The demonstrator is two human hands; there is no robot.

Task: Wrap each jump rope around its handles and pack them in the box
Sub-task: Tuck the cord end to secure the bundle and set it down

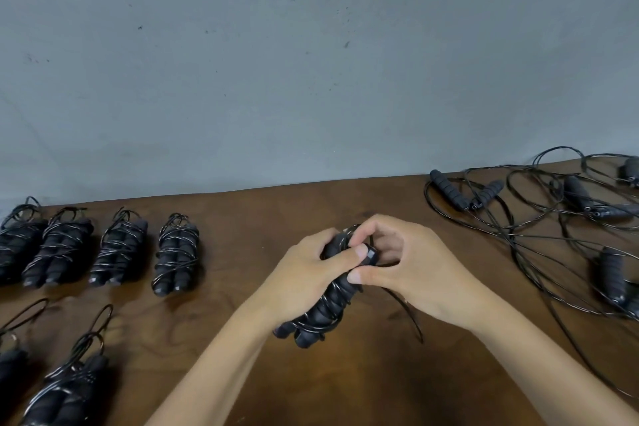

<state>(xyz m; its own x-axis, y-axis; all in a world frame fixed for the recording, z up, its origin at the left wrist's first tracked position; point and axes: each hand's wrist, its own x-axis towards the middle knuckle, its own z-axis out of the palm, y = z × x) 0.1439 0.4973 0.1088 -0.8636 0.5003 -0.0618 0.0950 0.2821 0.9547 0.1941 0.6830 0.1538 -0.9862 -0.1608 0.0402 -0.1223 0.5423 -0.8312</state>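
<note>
I see my left hand (304,270) wrapped round the bundle (325,308), its long axis running from 7 to 1 o'clock at mid-table, while my right hand (401,259) pinches the cord (406,309) at the 1 o'clock end, nearest for tucking.

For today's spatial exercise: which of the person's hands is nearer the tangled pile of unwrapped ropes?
Right. The right hand lies beside the unwrapped ropes, apart from them; the left hand is farther, across the held rope bundle.
</note>
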